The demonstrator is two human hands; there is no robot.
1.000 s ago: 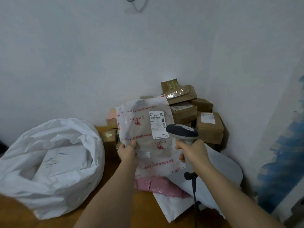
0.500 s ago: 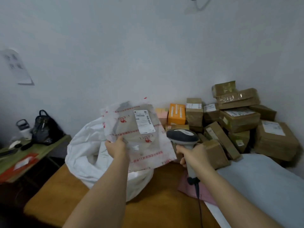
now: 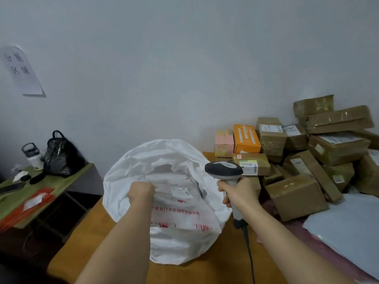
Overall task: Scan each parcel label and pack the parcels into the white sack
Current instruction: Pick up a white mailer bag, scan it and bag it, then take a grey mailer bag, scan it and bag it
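Note:
The white sack (image 3: 164, 154) stands open on the wooden table (image 3: 215, 267), its mouth turned toward me. A translucent plastic parcel (image 3: 180, 210) with red print and a white label lies in that mouth, partly over the front rim. My left hand (image 3: 141, 191) is curled at the parcel's left edge inside the sack and holds it. To the right of the sack, my right hand (image 3: 240, 193) grips the handle of the grey barcode scanner (image 3: 223, 171), head up, its cable hanging down.
A pile of brown cardboard boxes (image 3: 295, 197) and an orange box (image 3: 246, 138) fills the right back corner. A pale flat mailer (image 3: 344, 226) lies at the right. At the left stands a low green side table (image 3: 61, 181) with a black bag (image 3: 61, 154).
My left hand has carried the plastic parcel from in front of the scanner leftward and down into the sack's mouth. The view swung left; the scanner stays in my right hand.

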